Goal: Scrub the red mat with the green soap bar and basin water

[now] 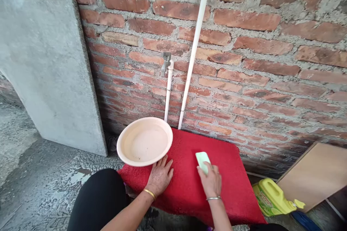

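Note:
My right hand [210, 180] is closed around a pale green block [202, 160] with rounded corners, like a soap bar or the back of a scrubbing brush; its underside is hidden. The block is over a red cloth [187, 151] spread on a low surface. On the same cloth my left hand [160, 176] lies flat with its fingers apart. Its fingertips are close to the rim of a cream plastic basin [123, 157], though I cannot tell whether they touch. The basin stands at the cloth's back left corner, with small dark specks in it.
Behind the cloth rises a brick wall [244, 57] with a grey tap [166, 63] and a long white pipe [195, 43]. A grey slab [51, 65] leans at the left over wet ground. To the right lie a yellow jug [273, 196] and a tan board [317, 173].

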Tool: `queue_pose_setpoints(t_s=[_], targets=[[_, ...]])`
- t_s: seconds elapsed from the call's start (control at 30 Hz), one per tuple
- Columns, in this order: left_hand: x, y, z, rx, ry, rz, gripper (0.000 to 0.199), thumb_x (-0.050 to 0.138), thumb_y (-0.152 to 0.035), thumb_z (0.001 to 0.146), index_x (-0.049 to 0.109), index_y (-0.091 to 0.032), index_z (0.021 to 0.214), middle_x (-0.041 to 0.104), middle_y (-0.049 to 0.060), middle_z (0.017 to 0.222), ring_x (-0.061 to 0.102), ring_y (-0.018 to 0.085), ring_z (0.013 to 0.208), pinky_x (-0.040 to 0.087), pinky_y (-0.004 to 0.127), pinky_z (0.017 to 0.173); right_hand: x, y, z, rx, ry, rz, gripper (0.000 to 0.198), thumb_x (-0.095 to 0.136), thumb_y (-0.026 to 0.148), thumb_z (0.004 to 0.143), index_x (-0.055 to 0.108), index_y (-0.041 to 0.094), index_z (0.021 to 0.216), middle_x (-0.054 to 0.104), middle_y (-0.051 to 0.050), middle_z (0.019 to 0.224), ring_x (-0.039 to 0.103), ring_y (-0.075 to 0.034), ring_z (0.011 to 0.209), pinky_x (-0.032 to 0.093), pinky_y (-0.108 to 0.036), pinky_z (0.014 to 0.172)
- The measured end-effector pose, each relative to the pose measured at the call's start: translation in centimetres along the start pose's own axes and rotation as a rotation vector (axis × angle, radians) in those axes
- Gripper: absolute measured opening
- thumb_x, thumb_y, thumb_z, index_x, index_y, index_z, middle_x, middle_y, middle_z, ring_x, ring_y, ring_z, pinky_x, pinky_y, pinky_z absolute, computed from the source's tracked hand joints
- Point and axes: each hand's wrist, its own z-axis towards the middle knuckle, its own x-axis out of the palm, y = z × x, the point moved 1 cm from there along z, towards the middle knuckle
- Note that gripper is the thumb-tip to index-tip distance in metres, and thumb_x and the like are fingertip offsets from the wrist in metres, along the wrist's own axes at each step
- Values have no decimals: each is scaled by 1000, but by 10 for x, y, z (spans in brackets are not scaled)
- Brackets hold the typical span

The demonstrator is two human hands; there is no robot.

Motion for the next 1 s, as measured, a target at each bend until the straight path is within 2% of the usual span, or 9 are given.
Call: queue_pose_setpoints(t_s=[0.1, 0.17, 0.37, 0.43, 0.5, 0.67, 0.73, 0.83, 1.0], targets=[[-1, -1, 0, -7, 14, -13, 38, 53, -32, 92, 66, -23, 126, 59, 14, 138, 52, 29, 129, 38, 49, 108, -4, -35, 10, 189, -101, -2, 50, 47, 60, 88, 67, 24, 115, 60, -10, 92, 61, -27, 84, 48, -38, 73], [-1, -1, 0, -10, 13, -18, 38, 53, -31, 92, 66, -23, 126, 59, 14, 138, 52, 29, 129, 38, 49, 108, -3, -32, 8, 163, -163, 75, 54, 45, 64, 88, 68, 22, 113, 59, -10, 92, 61, -27, 86, 49, -39, 74], [1, 1, -1, -6, -4, -22, 37, 53, -31, 91, 66, -23, 125, 58, 14, 138, 53, 28, 128, 37, 49, 109, 11, 50, -25, -402, -135, 256, 34, 57, 53, 88, 68, 31, 111, 58, -6, 103, 59, -23, 92, 50, -36, 83], [0, 1, -1, -7, -7, -22, 37, 52, -30, 91, 66, -22, 125, 58, 14, 138, 53, 28, 128, 37, 48, 109, 13, 60, -30, -482, -93, 217, 31, 61, 49, 86, 68, 33, 112, 58, -5, 106, 59, -22, 93, 50, -37, 85], [0, 0, -1, -11, -8, -24, 38, 52, -30, 91, 65, -23, 126, 59, 14, 138, 53, 28, 128, 37, 48, 109, 12, 51, -27, -414, -50, 144, 31, 62, 47, 85, 68, 32, 111, 59, -5, 103, 60, -22, 90, 49, -37, 84], [-2, -2, 0, -25, 0, -39, 37, 52, -30, 91, 66, -24, 125, 59, 13, 138, 53, 29, 127, 37, 49, 108, -3, -14, -1, 52, -33, -50, 41, 54, 52, 87, 69, 25, 114, 59, -9, 96, 61, -26, 88, 48, -38, 77], [-2, -2, 0, -30, 8, -43, 37, 52, -30, 91, 66, -24, 125, 59, 13, 138, 53, 29, 127, 38, 49, 108, -7, -28, 4, 146, -55, -39, 46, 51, 56, 87, 68, 24, 116, 59, -10, 96, 61, -27, 88, 48, -38, 76], [-3, -2, 0, -30, 14, -37, 38, 52, -31, 92, 66, -24, 126, 59, 13, 138, 53, 29, 128, 38, 49, 108, -5, -14, -2, 72, -66, 101, 47, 50, 59, 87, 68, 25, 113, 59, -9, 98, 61, -26, 88, 49, -38, 78], [-3, -1, -1, -11, -5, -16, 38, 51, -31, 92, 66, -22, 126, 59, 14, 137, 53, 29, 128, 38, 48, 108, 4, 54, -25, -227, 30, 280, 31, 60, 47, 85, 69, 30, 108, 59, -4, 100, 60, -22, 93, 49, -34, 85]])
